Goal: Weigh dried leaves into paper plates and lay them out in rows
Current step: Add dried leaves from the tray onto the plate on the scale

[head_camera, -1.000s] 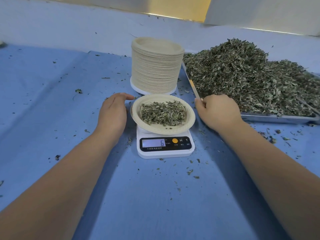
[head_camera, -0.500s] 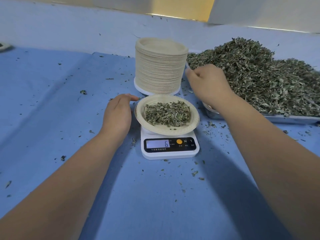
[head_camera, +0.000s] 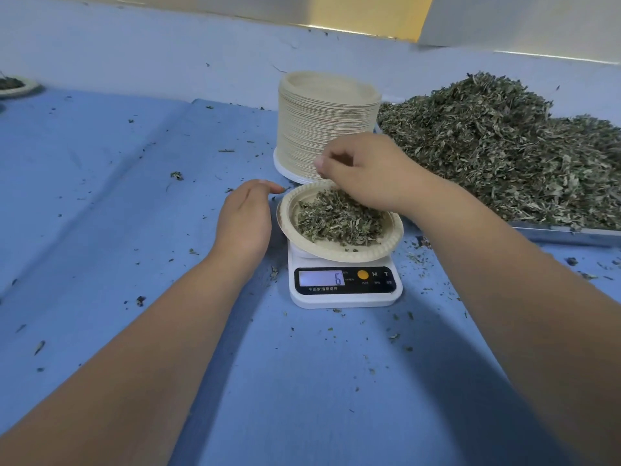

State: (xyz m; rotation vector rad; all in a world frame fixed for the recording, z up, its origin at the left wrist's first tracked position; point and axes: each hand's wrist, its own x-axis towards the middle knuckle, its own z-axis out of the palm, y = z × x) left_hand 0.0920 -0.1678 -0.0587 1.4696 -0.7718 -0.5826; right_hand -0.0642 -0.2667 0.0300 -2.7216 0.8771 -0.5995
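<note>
Dried leaves [head_camera: 336, 223] lie in a loose, crumpled grey-green mound in the paper plate [head_camera: 386, 251], which sits tilted a little on the white scale [head_camera: 346, 299]. The scale's display [head_camera: 321, 278] reads 6.

The right hand [head_camera: 366, 173] hovers over the far edge of the plate, just above the mound. Its fingers [head_camera: 327, 163] are curled and drawn in close to the thumb, and something dark shows in the curl, which looks like a small pinch of leaf.

The left hand [head_camera: 245, 220] rests on the blue cloth [head_camera: 302, 381] just left of the plate, fingers straight and together and holding nothing. Its fingertips reach near the plate's far-left rim; I cannot tell whether they touch it.

The plate is round, pale beige, matte and fibrous, with a crimped rim. Behind it stands a tall stack of plates [head_camera: 326, 122] of the same kind, ribbed down its side by the many edges.

To the right, a big heap of leaves [head_camera: 504, 146], dry and flaky, fills a shiny metal tray [head_camera: 564, 235]. Leaf crumbs speckle the creased cloth, and at far left another filled plate [head_camera: 16, 90] is partly in view.
</note>
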